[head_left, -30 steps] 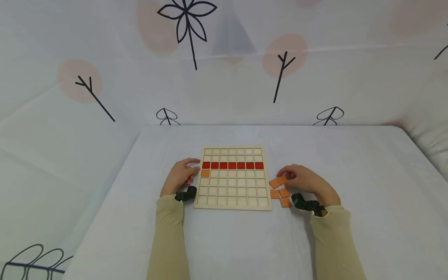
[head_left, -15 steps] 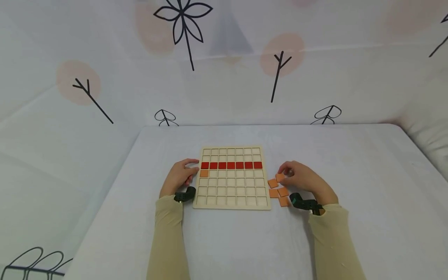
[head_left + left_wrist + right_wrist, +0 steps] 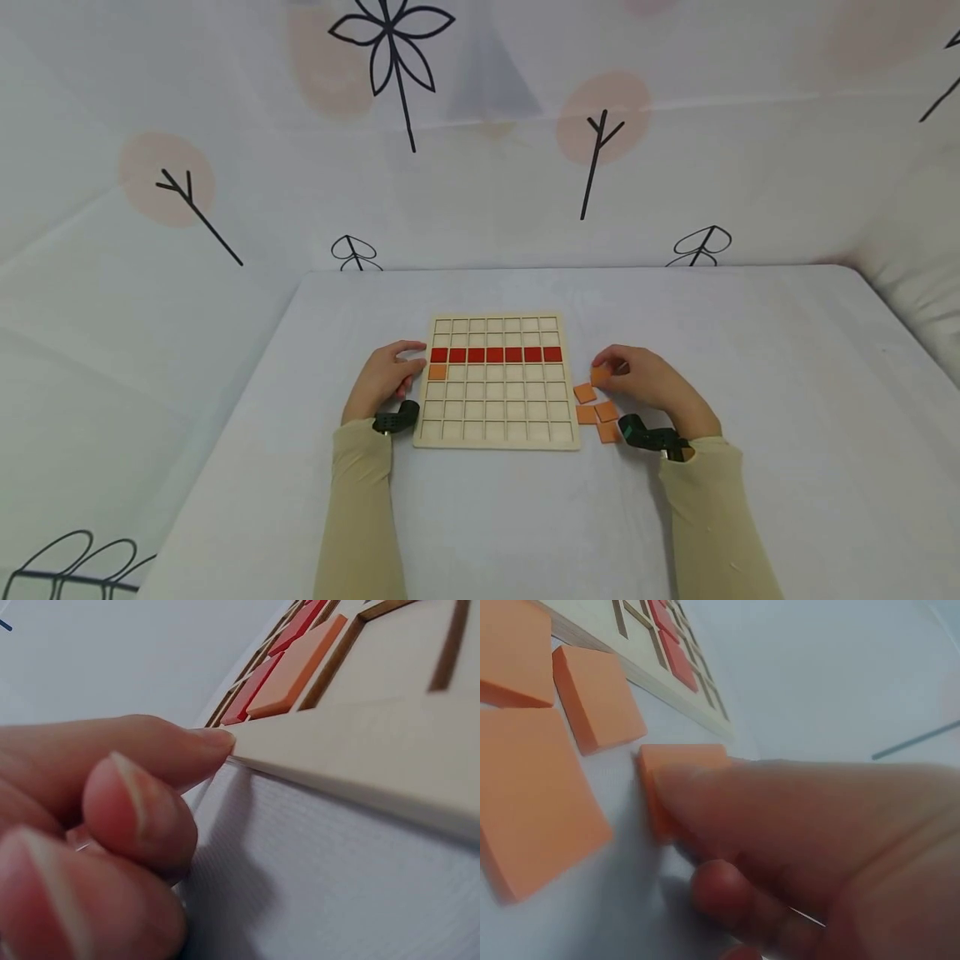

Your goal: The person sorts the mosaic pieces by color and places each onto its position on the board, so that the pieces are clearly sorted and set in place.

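Observation:
On the table lies a pale wooden grid board (image 3: 507, 411) with a full row of red tiles (image 3: 495, 355). One orange tile (image 3: 437, 372) sits in the board, just below the row's left end. My left hand (image 3: 381, 379) is at the board's left edge, a fingertip touching its side in the left wrist view. To the right of the board, my right hand (image 3: 651, 382) pinches a square orange tile (image 3: 682, 756) between thumb and fingers. The thumb covers part of that tile. Several loose orange tiles (image 3: 585, 393) lie between this hand and the board.
A white cloth covers the table (image 3: 480, 517). Behind it hangs a white patterned curtain (image 3: 480, 192). A small dark camera is strapped to each wrist.
My right hand has drawn one orange tile away from its neighbour and shifted it slightly toward the far side, now pinching it. The left hand has stayed at the board's edge.

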The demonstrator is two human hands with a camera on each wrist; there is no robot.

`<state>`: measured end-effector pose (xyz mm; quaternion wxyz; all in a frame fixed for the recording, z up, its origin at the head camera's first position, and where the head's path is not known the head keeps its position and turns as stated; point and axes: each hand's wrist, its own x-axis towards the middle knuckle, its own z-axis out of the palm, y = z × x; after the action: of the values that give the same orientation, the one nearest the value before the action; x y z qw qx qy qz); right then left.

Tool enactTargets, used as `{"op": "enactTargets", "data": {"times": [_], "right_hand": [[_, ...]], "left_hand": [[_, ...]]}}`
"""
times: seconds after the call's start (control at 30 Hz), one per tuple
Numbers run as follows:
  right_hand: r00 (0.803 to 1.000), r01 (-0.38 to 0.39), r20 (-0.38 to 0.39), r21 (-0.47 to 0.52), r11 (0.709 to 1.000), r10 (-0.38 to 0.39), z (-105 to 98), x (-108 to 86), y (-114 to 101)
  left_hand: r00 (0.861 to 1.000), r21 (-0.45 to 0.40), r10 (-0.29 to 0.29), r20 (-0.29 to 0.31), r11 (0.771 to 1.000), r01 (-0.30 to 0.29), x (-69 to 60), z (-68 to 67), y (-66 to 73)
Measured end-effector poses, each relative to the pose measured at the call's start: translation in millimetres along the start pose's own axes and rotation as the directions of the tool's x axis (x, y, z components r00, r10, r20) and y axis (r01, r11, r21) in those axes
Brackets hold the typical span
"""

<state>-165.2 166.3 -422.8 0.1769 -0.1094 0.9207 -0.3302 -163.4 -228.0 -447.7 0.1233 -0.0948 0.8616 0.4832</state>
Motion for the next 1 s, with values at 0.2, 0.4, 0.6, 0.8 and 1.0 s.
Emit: {"op": "enactTargets", "data": {"times": [0.2, 0.4, 0.6, 0.8, 1.0], "right_hand": [[1.000, -0.016, -0.001, -0.015, 1.000, 0.016, 0.9, 0.3, -1.4], [0.999, -0.033, 0.005, -0.035, 0.999, 0.033, 2.2, 1.4, -0.9], [0.999, -0.036, -0.018, -0.039, 0.999, 0.035, 3.1, 3.7, -2.6], [0.999, -0.028, -0.039, -0.023, 0.999, 0.027, 5.9, 5.7, -9.8], [0.995, 0.002, -0.095, -0.009, 1.000, -0.002, 11.0, 7.1, -18.9]], "left_hand": [[1.000, -0.001, 0.012, -0.004, 1.000, -0.012, -0.5, -0.2, 1.4], [1.000, 0.002, 0.004, 0.003, 1.000, -0.004, -0.9, 0.5, 1.6], [1.000, 0.013, 0.009, -0.006, 1.000, -0.009, -0.9, 0.8, 1.5], [1.000, 0.012, 0.003, 0.001, 1.000, -0.003, -1.0, 0.8, 1.3], [1.000, 0.008, 0.005, 0.004, 1.000, -0.005, -1.0, 0.5, 2.8]]}}
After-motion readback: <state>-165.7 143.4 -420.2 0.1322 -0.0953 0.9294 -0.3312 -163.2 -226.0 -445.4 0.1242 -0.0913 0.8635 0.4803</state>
